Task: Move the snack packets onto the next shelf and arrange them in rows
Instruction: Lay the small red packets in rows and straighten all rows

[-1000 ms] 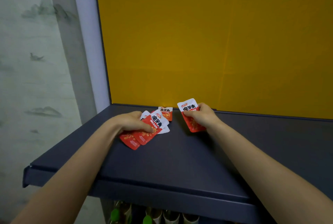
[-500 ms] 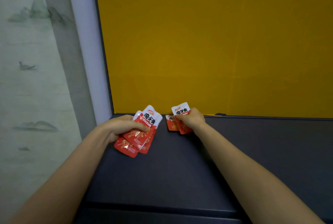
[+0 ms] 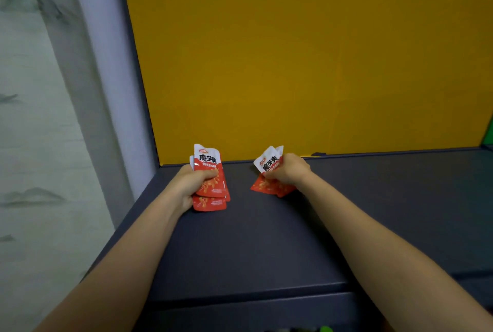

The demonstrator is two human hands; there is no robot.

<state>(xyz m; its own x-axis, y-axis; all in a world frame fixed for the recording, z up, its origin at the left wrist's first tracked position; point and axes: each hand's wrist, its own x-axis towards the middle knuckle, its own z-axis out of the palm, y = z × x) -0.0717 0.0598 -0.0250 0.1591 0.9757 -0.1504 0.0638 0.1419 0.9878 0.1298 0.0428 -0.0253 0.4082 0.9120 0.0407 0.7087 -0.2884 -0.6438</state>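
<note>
Packets are small & flat: white top w/ black letters, red bottom. Left hand (image 3: 186, 184) has fingers curled round a stack, the left packets (image 3: 210, 165), thumb across the front, held up near the back left corner of the dark shelf (image 3: 266, 241). Right hand (image 3: 289, 170) grips the right packets (image 3: 267, 163), a few fanned out & tilted, low over the shelf by the yellow wall (image 3: 293, 65).

Dim, even light; soft shadows under the forearms; slight blur; wide-angle bending at edges.
</note>
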